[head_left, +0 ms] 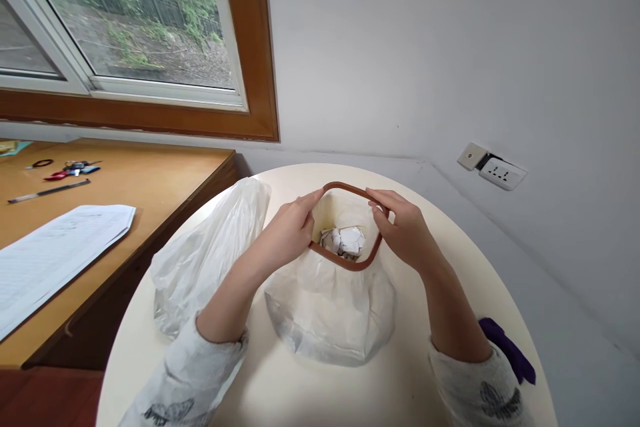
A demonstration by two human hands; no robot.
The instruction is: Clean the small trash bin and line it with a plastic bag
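Note:
A small bin with a brown square rim [345, 263] stands on the round table, lined with a white plastic bag [335, 320] that hangs out below the rim and spreads over the tabletop. Crumpled paper [350, 240] lies inside. My left hand [297, 223] grips the rim's left side, with the fingers partly hidden behind it. On the right side, my right hand [400, 220] has its thumb and fingers closed on the rim. Left of the bin, beside my left forearm, lies another white plastic bag [215, 240], bunched up.
The round cream table [280, 387] stands against the white wall. At its right edge lies a dark purple item [507, 350]. A wooden desk [165, 173] on the left holds papers [65, 247], a pen [50, 191] and keys [75, 168]. A wall socket [503, 173] is at right.

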